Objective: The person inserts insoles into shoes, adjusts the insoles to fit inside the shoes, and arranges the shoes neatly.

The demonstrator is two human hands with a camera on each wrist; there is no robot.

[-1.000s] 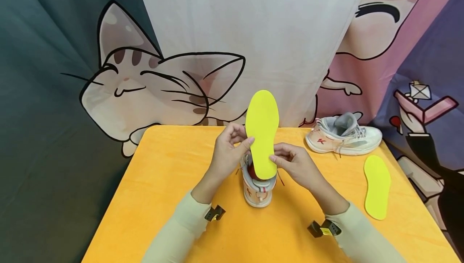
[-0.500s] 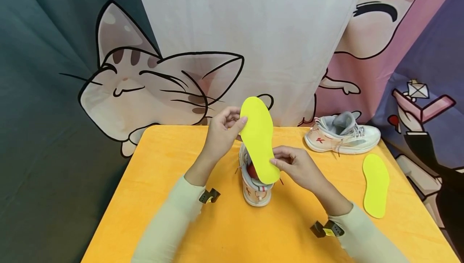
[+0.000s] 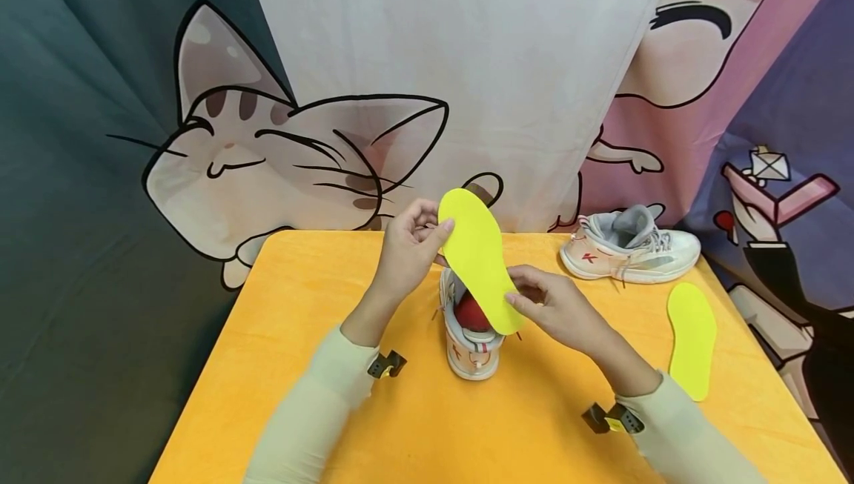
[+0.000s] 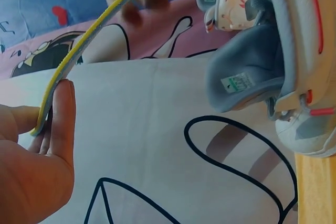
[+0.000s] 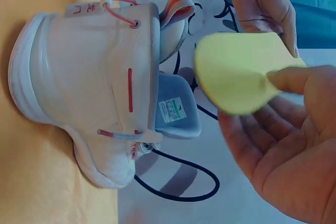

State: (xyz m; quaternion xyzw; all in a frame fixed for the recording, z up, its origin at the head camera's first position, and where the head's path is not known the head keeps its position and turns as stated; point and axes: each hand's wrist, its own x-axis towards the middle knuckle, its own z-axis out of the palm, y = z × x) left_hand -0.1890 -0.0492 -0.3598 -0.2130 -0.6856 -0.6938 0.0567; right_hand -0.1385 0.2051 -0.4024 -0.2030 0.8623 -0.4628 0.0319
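In the centre of the head view, the yellow insole (image 3: 479, 265), wholly outside the upright shoe (image 3: 472, 359), leans further left than half a second earlier, baring more of the red interior (image 3: 471, 313). The left hand (image 3: 408, 250) pinches its upper end; the right hand (image 3: 559, 312) pinches its lower end.
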